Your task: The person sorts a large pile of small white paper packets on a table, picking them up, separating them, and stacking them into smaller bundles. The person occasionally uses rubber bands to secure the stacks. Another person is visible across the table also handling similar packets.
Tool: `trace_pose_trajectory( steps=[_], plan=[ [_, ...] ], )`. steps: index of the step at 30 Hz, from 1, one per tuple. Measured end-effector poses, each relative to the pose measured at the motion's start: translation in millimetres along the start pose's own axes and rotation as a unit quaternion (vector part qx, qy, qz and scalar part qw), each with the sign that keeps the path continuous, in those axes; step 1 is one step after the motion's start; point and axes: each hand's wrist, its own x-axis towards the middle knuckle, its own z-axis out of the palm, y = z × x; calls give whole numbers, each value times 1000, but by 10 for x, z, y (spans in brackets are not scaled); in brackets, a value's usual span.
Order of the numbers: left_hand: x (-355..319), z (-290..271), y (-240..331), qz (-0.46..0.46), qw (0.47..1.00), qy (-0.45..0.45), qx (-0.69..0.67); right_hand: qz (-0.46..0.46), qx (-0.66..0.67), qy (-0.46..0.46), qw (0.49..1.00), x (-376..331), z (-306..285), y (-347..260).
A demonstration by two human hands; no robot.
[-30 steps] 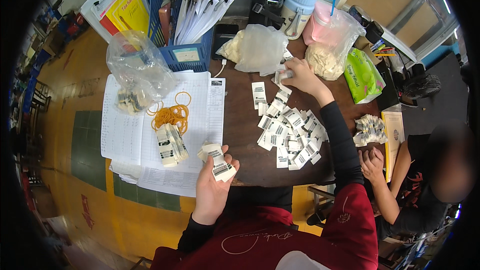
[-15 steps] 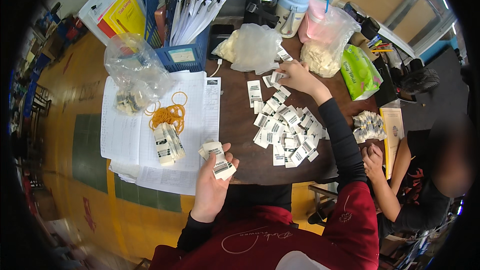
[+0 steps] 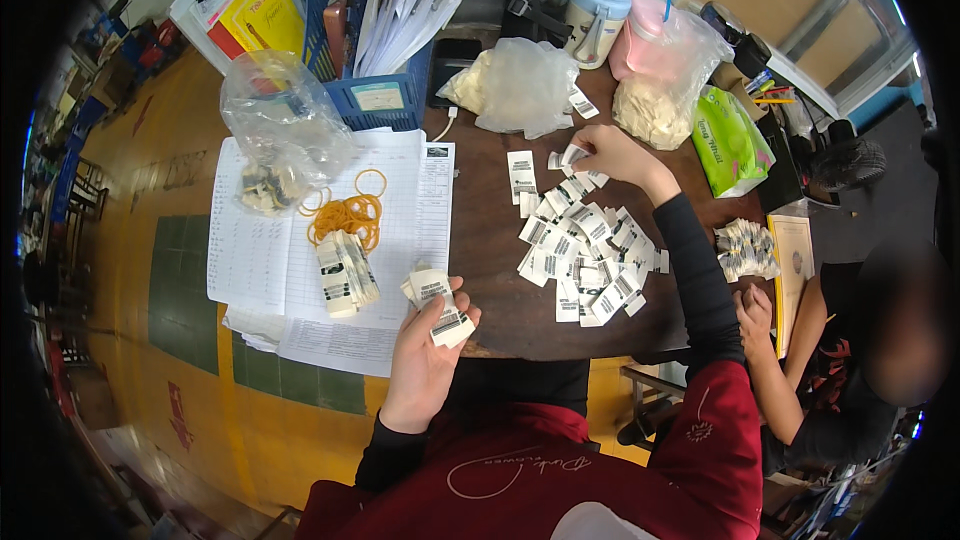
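My left hand [image 3: 415, 375] is closed around a small stack of white printed labels [image 3: 437, 302] above the table's front edge, thumb on top. At the far side of a loose label pile [image 3: 590, 255], my right hand [image 3: 628, 162] pinches a white label [image 3: 573, 156] between thumb and fingertips. Other labels lie just under those fingers. One label [image 3: 521, 175] lies flat to the left of the pile, and another [image 3: 583, 103] sits beyond my right hand by a plastic bag.
An open notebook [image 3: 250, 270] bears orange rubber bands [image 3: 345, 220], a label bundle [image 3: 343, 275] and a clear bag [image 3: 285, 130]. Blue file holder [image 3: 375, 100], bags and bottles line the back. At right are a green tissue pack [image 3: 732, 145], bundled labels [image 3: 747, 250] and another person's hands [image 3: 755, 320].
The view has shifted slightly. My right hand has come a little nearer to me, its fingers still at the far labels. The left hand keeps its stack.
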Motion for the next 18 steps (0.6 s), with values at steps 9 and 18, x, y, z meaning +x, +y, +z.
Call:
trace_pose_trajectory(
  steps=[9, 18],
  plan=[
    [98, 23, -15, 4, 999, -21, 35, -46, 48, 190, 980, -561, 8, -211],
    [180, 172, -81, 1, 998, -37, 56, 113, 175, 267, 941, -886, 71, -354]
  ],
)
